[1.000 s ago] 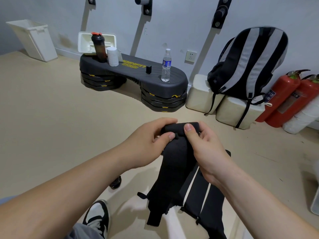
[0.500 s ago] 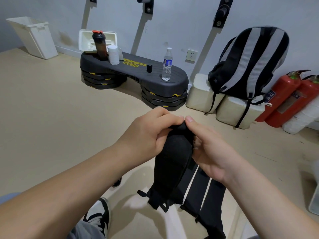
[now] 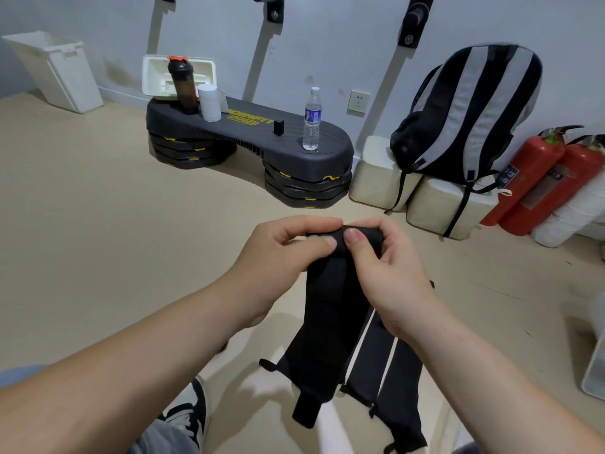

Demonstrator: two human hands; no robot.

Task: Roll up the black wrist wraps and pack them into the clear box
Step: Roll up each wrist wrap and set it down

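Note:
A black wrist wrap (image 3: 324, 326) hangs down in front of me, its top end curled over between my two hands. My left hand (image 3: 278, 260) pinches that top end from the left with thumb and fingers. My right hand (image 3: 386, 273) pinches it from the right, thumb on the near side. Two more black wraps (image 3: 389, 385) lie side by side below, partly behind the hanging one. A pale box edge (image 3: 594, 365) shows at the far right; whether it is the clear box I cannot tell.
A dark step bench (image 3: 248, 139) holds a shaker bottle (image 3: 183, 85), a white tub (image 3: 209, 101) and a water bottle (image 3: 311, 119). A striped backpack (image 3: 468, 113) sits on white blocks. Two fire extinguishers (image 3: 537, 178) lean at right. My shoe (image 3: 186, 411) is below.
Both hands have turned the wrap's top end over itself, and the hanging tail has risen a little. My right thumb has come round to the near side of the rolled end.

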